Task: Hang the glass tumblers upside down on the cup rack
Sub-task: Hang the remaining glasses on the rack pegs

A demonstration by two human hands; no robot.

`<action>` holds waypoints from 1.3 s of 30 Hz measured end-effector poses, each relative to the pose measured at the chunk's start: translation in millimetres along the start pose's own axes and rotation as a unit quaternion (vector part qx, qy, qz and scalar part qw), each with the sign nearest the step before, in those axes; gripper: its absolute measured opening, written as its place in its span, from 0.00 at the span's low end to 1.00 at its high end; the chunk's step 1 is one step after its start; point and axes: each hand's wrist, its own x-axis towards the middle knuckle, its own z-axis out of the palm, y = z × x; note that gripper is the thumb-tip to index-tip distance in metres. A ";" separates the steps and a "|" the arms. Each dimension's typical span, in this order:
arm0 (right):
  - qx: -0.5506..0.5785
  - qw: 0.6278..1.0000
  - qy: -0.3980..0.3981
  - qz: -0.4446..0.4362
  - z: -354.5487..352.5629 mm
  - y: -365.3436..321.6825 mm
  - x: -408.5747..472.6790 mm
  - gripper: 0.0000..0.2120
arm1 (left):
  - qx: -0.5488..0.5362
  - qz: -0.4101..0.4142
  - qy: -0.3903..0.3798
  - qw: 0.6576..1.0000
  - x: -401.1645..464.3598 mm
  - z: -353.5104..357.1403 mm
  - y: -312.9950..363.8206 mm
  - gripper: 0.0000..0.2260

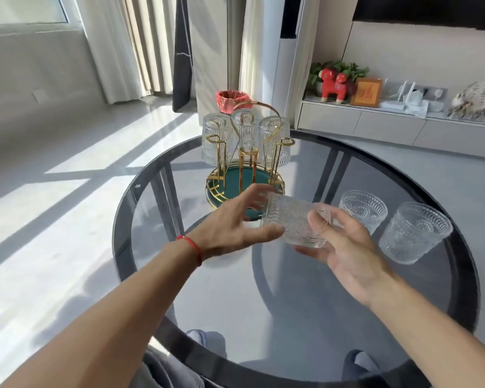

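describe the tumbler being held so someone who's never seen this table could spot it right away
Start at the round dark glass table with the gold cup rack at its far side. In front of the rack, the held tumbler is above the tabletop between the left hand and right hand. Unlike the two standing tumblers to its right, it lies tilted sideways.

Cup rack [245, 175] at rear centre of round table [263, 289], with 3 inverted tumblers [245, 127] hung on its far pegs. 2 upright tumblers [415, 233] at right on table. 1 tumbler [294, 222] held above table between left hand [233, 228] and right hand [345, 247], in front of rack.
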 end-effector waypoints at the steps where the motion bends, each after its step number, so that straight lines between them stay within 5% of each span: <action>1: -0.016 0.999 0.027 -0.023 1.2 0.8 -1.1 0.25 | 0.021 -0.006 -0.010 1.000 -2.2 -6.9 -8.0 0.39; 6: -0.250 0.936 0.090 -0.229 20.6 -17.7 -10.1 0.27 | 0.214 -0.020 -0.041 0.976 -6.8 -19.1 -44.3 0.44; 13: -0.371 0.832 0.081 -0.404 105.8 -80.6 34.1 0.34 | 0.336 -0.021 -0.009 0.942 1.8 1.2 -57.1 0.37; 25: -0.517 0.790 0.006 -0.330 175.9 -80.4 115.0 0.33 | 0.396 -0.023 -0.041 0.917 -2.2 2.4 -50.1 0.27; 39: -0.625 0.726 -0.012 -0.288 183.4 -49.0 126.7 0.28 | 0.394 -0.039 -0.050 0.917 -3.7 3.3 -51.3 0.27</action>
